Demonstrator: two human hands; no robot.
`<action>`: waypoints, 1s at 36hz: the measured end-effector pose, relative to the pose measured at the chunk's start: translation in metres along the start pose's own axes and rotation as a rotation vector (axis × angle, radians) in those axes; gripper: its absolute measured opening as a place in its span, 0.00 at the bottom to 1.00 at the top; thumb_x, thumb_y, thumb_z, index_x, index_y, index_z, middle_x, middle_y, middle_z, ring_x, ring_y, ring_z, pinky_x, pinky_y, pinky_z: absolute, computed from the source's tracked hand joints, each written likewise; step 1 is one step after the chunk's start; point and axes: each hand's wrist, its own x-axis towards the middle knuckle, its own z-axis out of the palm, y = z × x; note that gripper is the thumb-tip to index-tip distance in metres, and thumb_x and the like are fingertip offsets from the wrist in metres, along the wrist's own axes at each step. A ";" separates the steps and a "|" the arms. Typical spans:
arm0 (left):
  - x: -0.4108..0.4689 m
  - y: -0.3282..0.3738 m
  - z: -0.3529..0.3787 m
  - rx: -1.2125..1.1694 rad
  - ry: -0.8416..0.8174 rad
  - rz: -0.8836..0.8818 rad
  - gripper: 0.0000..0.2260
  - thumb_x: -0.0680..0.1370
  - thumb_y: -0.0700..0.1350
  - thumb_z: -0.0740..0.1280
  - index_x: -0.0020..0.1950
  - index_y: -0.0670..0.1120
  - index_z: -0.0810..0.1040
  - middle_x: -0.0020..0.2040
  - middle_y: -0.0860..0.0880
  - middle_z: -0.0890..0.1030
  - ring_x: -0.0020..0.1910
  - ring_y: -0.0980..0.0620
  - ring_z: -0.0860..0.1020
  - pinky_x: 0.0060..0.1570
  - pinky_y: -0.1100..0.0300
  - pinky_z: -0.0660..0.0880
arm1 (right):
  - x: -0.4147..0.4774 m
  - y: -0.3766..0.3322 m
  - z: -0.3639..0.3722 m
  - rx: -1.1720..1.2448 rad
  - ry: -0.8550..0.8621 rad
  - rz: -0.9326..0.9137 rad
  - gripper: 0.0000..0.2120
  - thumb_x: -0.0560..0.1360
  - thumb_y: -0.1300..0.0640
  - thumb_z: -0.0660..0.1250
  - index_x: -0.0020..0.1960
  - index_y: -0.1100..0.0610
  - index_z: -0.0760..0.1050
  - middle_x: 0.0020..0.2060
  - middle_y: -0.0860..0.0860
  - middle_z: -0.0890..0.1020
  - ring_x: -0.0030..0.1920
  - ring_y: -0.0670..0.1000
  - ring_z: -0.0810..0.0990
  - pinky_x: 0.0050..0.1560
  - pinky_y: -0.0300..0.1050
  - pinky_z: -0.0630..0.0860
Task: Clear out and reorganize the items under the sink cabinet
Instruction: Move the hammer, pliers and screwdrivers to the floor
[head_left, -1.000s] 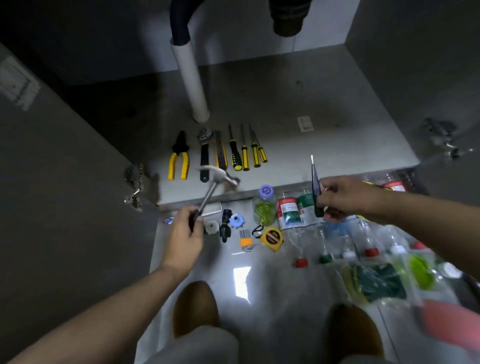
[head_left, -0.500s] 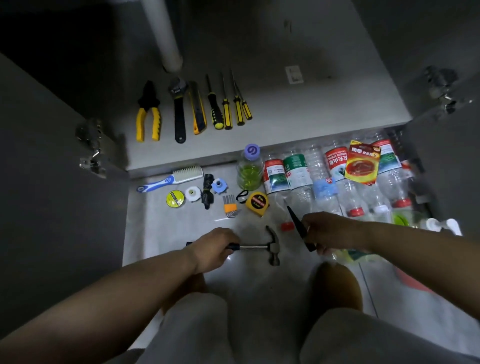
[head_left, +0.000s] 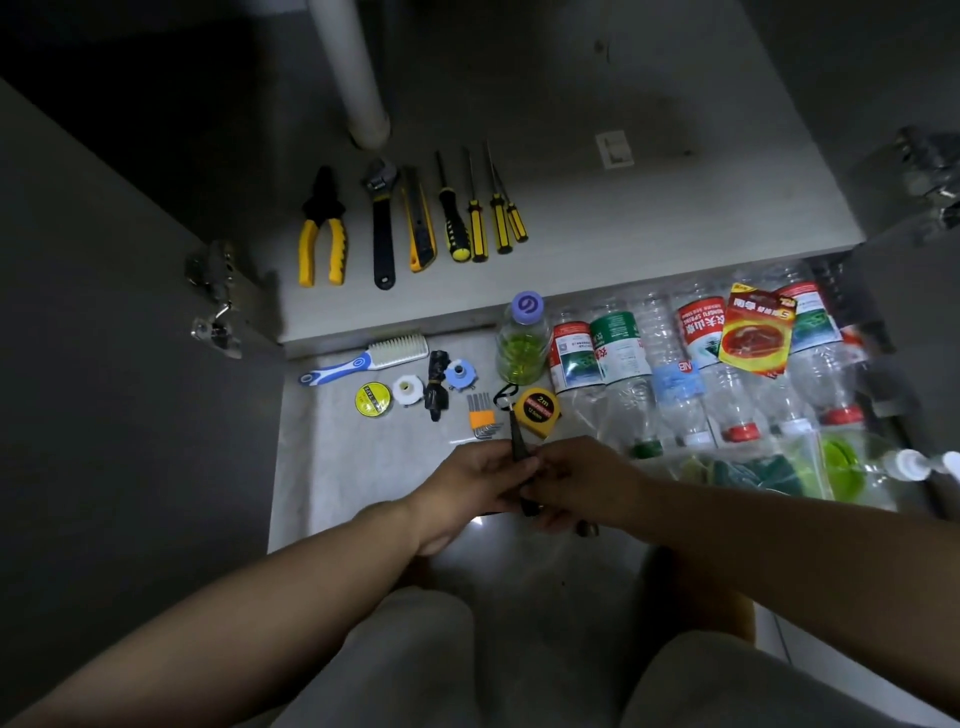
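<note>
both hands have come together since half a second ago: the left hand, which then held a hammer out to the side, now meets the right hand low over the near floor. both pinch the slim dark tool between them, its tip pointing far toward the tape measure. a small dark piece under the right hand may be the hammer, but that cannot be told.

just beyond the hands, small things lie on the floor: hex keys, two tape rolls and a brush to the left. to the right, a row of plastic bottles lies side by side, with a red packet on top of them.

farther off, on the cabinet floor, pliers, a wrench, a utility knife and screwdrivers lie in a neat row near the white pipe.

clearing out looks done, and putting back seems only begun: the hand tools are sorted inside, while the held tool, the small things and the bottles are not yet placed.
</note>
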 end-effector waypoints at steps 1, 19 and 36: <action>0.000 0.000 -0.001 -0.017 0.023 -0.002 0.13 0.82 0.44 0.68 0.63 0.38 0.80 0.59 0.33 0.82 0.59 0.37 0.81 0.63 0.42 0.78 | 0.002 -0.001 0.003 0.006 -0.001 -0.004 0.07 0.77 0.64 0.71 0.55 0.60 0.82 0.44 0.59 0.87 0.42 0.55 0.88 0.42 0.47 0.85; -0.002 -0.004 -0.113 1.137 0.504 -0.031 0.10 0.76 0.42 0.68 0.54 0.54 0.79 0.52 0.49 0.82 0.51 0.44 0.81 0.52 0.51 0.79 | 0.004 -0.015 -0.007 -0.257 0.005 0.012 0.08 0.80 0.66 0.63 0.52 0.59 0.80 0.45 0.60 0.85 0.43 0.56 0.86 0.45 0.49 0.82; -0.003 0.026 -0.109 1.221 0.764 0.477 0.06 0.79 0.46 0.64 0.55 0.51 0.76 0.51 0.53 0.77 0.53 0.49 0.76 0.46 0.50 0.77 | 0.018 -0.072 -0.086 -0.623 0.345 -0.252 0.09 0.79 0.64 0.65 0.43 0.58 0.82 0.37 0.50 0.84 0.34 0.45 0.83 0.40 0.43 0.82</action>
